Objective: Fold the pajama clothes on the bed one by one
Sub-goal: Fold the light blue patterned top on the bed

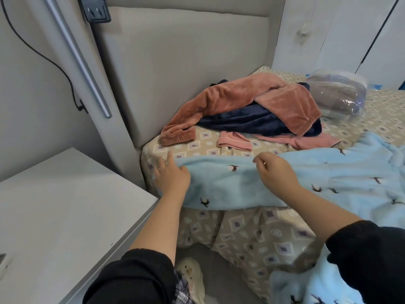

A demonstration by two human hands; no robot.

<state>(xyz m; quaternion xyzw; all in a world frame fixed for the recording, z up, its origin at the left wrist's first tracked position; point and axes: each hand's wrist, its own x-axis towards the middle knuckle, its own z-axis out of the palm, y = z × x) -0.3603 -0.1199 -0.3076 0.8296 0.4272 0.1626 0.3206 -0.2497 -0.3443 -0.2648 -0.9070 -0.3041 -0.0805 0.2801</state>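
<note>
Pinching the far edge of the pajama (230, 185), spread over the bed (197, 148) corner, with right fingers (258, 160); touching its end with left fingers (169, 156), grip impossible to tell. Best to pull taut and level, smooth creases, then fold evenly.

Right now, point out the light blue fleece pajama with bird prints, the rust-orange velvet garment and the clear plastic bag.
light blue fleece pajama (230, 185): head view, flat top panel.
rust-orange velvet garment (285, 102): head view, broad right panel.
clear plastic bag (337, 95): head view, front face.
</note>
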